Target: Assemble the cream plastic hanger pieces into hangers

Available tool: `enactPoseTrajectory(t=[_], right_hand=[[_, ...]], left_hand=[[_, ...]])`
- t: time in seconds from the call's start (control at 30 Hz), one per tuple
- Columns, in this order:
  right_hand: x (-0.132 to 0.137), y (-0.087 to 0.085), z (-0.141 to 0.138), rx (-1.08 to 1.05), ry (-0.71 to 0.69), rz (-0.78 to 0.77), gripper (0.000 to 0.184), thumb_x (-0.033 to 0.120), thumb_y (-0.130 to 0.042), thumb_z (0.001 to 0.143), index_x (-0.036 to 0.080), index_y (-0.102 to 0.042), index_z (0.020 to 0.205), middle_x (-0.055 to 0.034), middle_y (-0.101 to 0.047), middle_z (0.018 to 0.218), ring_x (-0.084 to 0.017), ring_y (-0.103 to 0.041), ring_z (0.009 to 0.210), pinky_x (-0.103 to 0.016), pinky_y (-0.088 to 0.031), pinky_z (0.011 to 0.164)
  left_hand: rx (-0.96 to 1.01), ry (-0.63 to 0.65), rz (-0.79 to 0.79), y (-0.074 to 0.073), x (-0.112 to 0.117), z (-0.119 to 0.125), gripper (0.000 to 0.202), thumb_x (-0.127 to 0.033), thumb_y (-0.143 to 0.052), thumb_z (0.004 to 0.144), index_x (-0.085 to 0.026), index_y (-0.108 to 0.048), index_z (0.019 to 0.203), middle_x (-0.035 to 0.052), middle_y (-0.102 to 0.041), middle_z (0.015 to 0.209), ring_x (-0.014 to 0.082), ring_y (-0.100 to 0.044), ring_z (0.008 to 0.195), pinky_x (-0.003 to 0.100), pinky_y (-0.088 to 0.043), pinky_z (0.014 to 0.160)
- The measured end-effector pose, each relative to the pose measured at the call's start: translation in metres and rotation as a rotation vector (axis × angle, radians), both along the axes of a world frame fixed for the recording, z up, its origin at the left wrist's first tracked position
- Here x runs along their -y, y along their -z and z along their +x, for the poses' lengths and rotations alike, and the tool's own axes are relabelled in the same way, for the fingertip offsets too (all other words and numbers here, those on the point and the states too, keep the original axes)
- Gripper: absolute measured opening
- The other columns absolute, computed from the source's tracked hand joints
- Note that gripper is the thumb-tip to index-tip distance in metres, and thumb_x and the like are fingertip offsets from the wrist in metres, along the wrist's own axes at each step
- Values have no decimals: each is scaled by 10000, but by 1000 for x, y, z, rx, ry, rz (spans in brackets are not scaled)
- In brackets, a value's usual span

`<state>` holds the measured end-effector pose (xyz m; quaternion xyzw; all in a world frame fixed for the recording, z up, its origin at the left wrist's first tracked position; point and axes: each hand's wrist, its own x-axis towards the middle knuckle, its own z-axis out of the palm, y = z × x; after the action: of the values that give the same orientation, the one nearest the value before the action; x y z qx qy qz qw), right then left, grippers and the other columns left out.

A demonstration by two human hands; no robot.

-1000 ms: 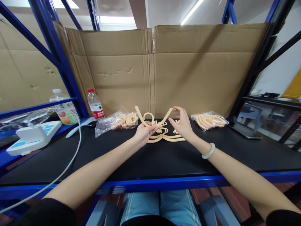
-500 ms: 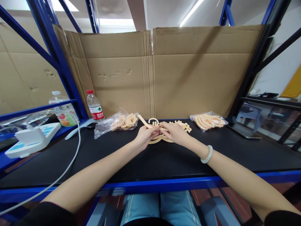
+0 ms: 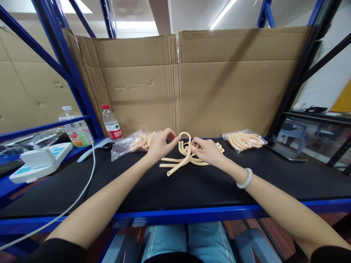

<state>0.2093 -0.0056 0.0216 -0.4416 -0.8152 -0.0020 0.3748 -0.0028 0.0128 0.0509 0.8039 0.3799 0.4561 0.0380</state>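
Note:
A pale, wood-coloured hook-shaped strip [image 3: 178,166] with a small hole at its straight end stands out in the middle of the black tabletop. My right hand [image 3: 208,150] pinches pale wooden material beside the hook's bend; its fingers partly hide the grip. Just left of the curved top, my left hand [image 3: 160,145] hangs with bent fingers and a gap between thumb and forefinger, nothing visible in it. Below and behind the hook lie more pale curved strips [image 3: 167,166], partly overlapped. Small knobbly pale pieces [image 3: 220,147] show beyond my right hand.
Clear bags of pale pieces lie at left [image 3: 123,147] and right [image 3: 245,140]. A red-capped water bottle [image 3: 112,126], a white power strip [image 3: 41,162] and its cable [image 3: 87,182] are at left. Cardboard [image 3: 233,84] walls the back. A dark flat stand [image 3: 287,152] sits at right.
My hands, together half a second ago, have parted, the left moving left and up. The strip held between them now shows as a hook with its straight end pointing down-left.

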Motion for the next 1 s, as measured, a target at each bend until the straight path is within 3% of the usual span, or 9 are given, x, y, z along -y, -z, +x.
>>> enactPoseTrajectory(t=[0.1, 0.2, 0.37, 0.6, 0.8, 1.0], right_hand=[[-1, 3, -2, -18, -21, -32, 83, 193, -586, 777, 211, -554, 851, 47, -590, 591, -106, -506, 508, -212, -328, 553], [-2, 4, -3, -26, -21, -87, 75, 189, -579, 768, 209, -542, 829, 54, -571, 566, -108, -519, 501, -209, -323, 539], [0, 3, -4, -20, -26, -185, 83, 186, -574, 755, 204, -520, 814, 57, -567, 547, -113, -552, 499, -205, -336, 528], [6, 7, -6, 41, -170, -430, 103, 148, -528, 739, 197, -503, 825, 60, -584, 536, -94, -542, 419, -195, -367, 484], [13, 5, -9, 257, -192, -340, 81, 155, -635, 653, 176, -592, 718, 3, -632, 684, -121, -562, 611, -216, -354, 535], [11, 4, -8, 357, -240, -325, 26, 154, -660, 672, 173, -641, 673, -22, -637, 757, -157, -560, 718, -257, -389, 629]], left_hand=[[-368, -13, 40, 7, 16, 13, 281, -459, -570, 813, -179, -580, 794, 18, -647, 772, 152, -599, 714, 246, -402, 623], [-535, -2, 3, 12, 23, 19, 244, -439, -566, 820, -199, -608, 827, 4, -667, 783, 151, -609, 708, 231, -371, 587], [-625, -46, -36, 11, 26, 19, 194, -390, -566, 803, -204, -620, 797, 1, -683, 767, 158, -617, 700, 227, -346, 557], [-869, -86, -99, 4, 34, 19, 129, -307, -553, 699, -208, -619, 748, 24, -675, 747, 206, -626, 689, 253, -352, 545], [-1013, 33, -166, 4, 39, 19, 92, -281, -574, 631, -210, -593, 686, 26, -650, 699, 212, -611, 640, 282, -379, 567], [-1029, 83, -173, 7, 38, 18, 112, -245, -552, 660, -206, -582, 760, 34, -637, 778, 211, -609, 692, 285, -404, 570]])
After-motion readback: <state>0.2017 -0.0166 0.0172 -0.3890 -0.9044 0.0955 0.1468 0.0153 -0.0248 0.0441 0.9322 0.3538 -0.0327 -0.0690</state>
